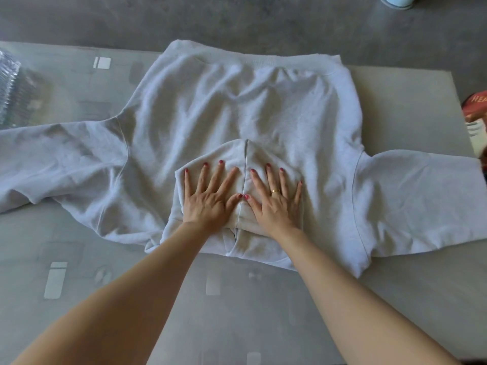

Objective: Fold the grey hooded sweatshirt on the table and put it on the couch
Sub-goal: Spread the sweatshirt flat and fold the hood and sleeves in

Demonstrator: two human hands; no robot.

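Sweatshirt: spread flat on the table, back side up, both sleeves out to the sides.
Hood: folded down onto the back — done.
Left hand: open and flat, fingers spread, pressing the hood.
Right hand: same, flat beside the left, thumbs nearly touching, gripping nothing.
Left to do: fold sleeves in, fold the body, carry to the couch — couch not in sight.
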